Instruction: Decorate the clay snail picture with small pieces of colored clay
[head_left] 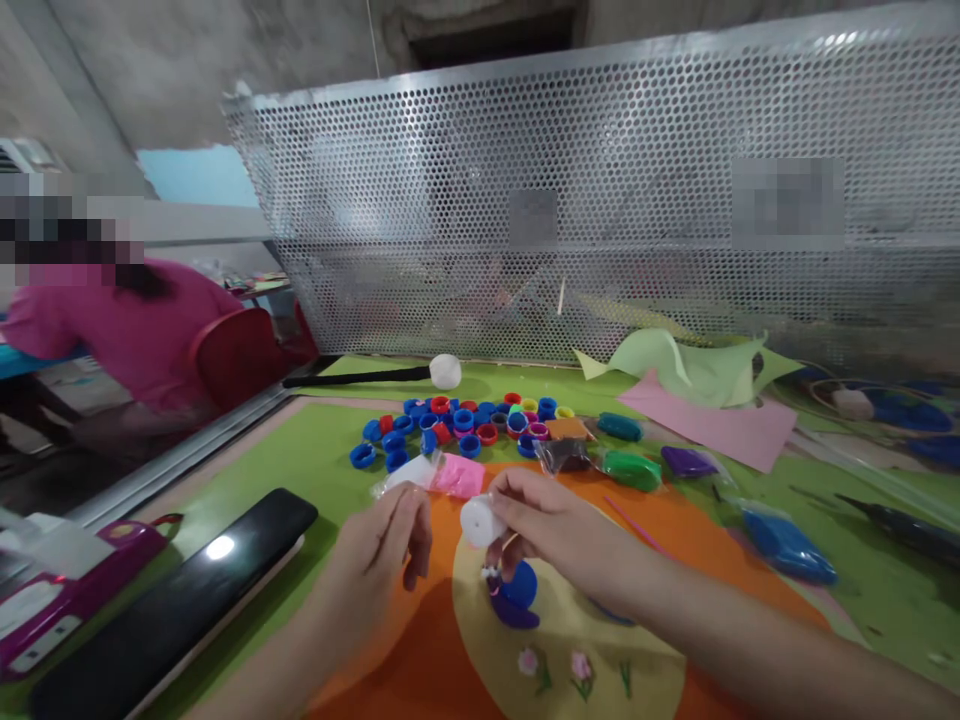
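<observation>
My right hand point(536, 520) grips a small white round cap-like piece point(480, 522) between thumb and fingers, its flat face with a tiny centre mark turned to me. Beside it, to the left, my left hand point(386, 540) is closed, thumb and index fingertips together; whatever they might pinch is too small to see. Below the hands, a snail figure with a blue round shell point(519, 585) and purple body point(514, 612) lies on a yellow paper shape point(480, 640). Small pink clay flowers point(528, 660) with green stems lie near its lower part.
Many blue and red bottle caps point(463, 420) are heaped behind the hands. Around them lie packets of pink point(459, 475), green point(632, 468) and blue clay point(787, 540). A black phone-like slab point(180, 600) is at left. A perforated metal panel point(600, 200) closes the back; a person in pink sits left.
</observation>
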